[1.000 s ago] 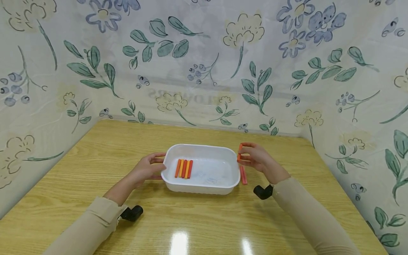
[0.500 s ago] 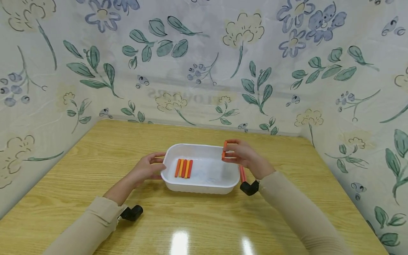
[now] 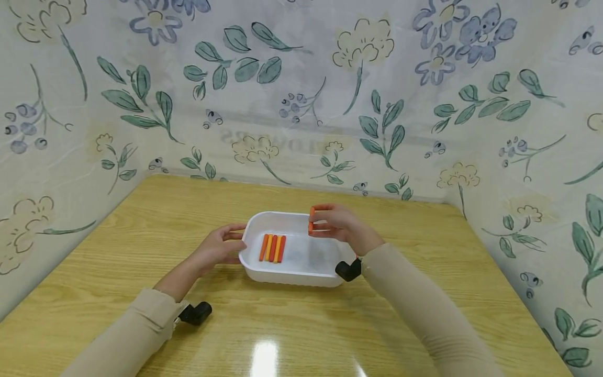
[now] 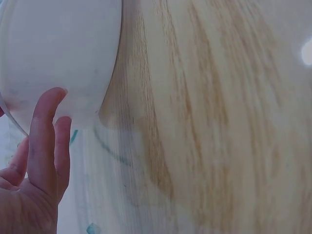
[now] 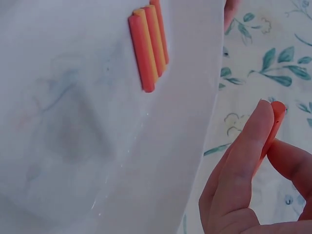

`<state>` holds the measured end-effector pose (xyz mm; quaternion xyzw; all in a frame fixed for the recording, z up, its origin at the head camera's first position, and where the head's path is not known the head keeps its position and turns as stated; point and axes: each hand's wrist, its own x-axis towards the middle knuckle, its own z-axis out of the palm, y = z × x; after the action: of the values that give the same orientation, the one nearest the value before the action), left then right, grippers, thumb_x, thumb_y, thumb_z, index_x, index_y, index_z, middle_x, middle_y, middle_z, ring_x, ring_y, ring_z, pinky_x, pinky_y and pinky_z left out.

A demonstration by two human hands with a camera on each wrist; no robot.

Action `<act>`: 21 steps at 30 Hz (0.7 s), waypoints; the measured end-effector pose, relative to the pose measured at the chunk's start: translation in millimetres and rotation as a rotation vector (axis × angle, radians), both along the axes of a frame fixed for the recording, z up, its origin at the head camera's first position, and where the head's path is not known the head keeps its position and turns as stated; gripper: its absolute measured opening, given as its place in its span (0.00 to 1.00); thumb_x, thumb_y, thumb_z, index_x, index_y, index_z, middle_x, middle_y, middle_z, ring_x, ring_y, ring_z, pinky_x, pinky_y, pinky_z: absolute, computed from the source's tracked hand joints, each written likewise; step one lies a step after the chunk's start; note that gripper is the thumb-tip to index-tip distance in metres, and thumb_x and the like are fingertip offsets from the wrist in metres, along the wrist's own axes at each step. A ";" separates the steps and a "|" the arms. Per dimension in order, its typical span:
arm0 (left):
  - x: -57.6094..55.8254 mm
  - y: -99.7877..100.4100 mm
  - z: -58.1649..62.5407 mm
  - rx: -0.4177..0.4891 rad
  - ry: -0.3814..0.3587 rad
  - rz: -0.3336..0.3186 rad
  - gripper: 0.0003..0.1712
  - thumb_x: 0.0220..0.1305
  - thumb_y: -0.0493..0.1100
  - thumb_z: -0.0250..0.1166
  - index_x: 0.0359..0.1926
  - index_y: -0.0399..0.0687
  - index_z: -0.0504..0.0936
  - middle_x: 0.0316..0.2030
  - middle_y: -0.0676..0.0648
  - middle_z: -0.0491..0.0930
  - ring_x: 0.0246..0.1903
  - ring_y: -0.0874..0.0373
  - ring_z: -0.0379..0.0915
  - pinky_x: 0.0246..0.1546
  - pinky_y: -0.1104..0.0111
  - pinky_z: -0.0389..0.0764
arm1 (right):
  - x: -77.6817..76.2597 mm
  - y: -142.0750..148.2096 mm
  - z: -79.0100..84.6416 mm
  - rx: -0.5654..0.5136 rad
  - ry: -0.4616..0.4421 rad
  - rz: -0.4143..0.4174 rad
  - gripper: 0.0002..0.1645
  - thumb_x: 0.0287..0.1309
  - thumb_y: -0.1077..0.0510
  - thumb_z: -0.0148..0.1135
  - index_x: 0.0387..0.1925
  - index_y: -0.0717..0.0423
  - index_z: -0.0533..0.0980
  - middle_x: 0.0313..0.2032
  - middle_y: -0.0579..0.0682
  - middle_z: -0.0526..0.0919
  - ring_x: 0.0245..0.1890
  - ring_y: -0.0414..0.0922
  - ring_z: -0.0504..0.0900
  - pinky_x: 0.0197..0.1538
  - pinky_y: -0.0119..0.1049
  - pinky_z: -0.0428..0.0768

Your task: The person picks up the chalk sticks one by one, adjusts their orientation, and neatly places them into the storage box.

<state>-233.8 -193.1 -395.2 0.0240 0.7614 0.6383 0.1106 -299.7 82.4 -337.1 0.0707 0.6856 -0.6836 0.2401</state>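
A white plastic tray (image 3: 292,279) stands on the table. My left hand (image 3: 219,246) holds its left end, thumb at the rim and fingers against the outer wall; in the left wrist view those fingers (image 4: 43,141) touch the tray's side. Inside, towards the left, several red, orange and yellow-orange crayon-like sticks (image 3: 272,248) lie side by side in a row. Above the back right part of the tray, my right hand (image 3: 336,222) pinches one orange crayon-like stick (image 3: 311,221) upright between fingertips and thumb. The right wrist view shows this orange stick (image 5: 277,117) clear of the tray.
The wooden table (image 3: 282,330) extends around the tray. A floral cloth (image 3: 301,104) rises behind and at both sides. Black camera mounts sit at the left wrist (image 3: 195,314) and the right wrist (image 3: 349,269). The spot just right of the tray is mostly hidden by the right arm.
My right hand has moved left with the orange stick, from the tray's right edge to over its interior. Reddish sticks beside the tray are now mostly covered. The left hand and tray stay put.
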 end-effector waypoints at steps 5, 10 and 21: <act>-0.5 -0.8 -1.4 0.002 0.004 0.001 0.35 0.60 0.32 0.56 0.68 0.36 0.55 0.60 0.29 0.59 0.51 0.39 0.68 0.39 0.56 0.82 | -6.7 -12.5 0.0 0.006 -0.044 -0.002 0.25 0.57 0.68 0.59 0.57 0.59 0.68 0.47 0.57 0.74 0.38 0.51 0.78 0.42 0.42 0.82; -0.9 -0.6 -2.5 -0.001 0.005 0.000 0.35 0.60 0.32 0.56 0.68 0.36 0.55 0.60 0.29 0.59 0.52 0.38 0.68 0.39 0.56 0.82 | -11.0 -20.6 -1.2 -0.015 -0.104 -0.011 0.22 0.55 0.69 0.60 0.54 0.61 0.71 0.43 0.56 0.75 0.37 0.50 0.78 0.40 0.39 0.83; -0.1 0.7 -2.0 -0.008 0.009 0.000 0.35 0.60 0.32 0.57 0.68 0.36 0.56 0.60 0.29 0.59 0.51 0.39 0.68 0.39 0.57 0.82 | -19.5 -36.5 -16.9 0.050 -0.198 0.051 0.16 0.54 0.70 0.62 0.46 0.65 0.73 0.35 0.56 0.77 0.32 0.49 0.80 0.36 0.40 0.84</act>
<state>-233.9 -192.3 -397.2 0.0266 0.7645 0.6351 0.1071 -319.2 45.9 -354.0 0.1263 0.6769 -0.6498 0.3218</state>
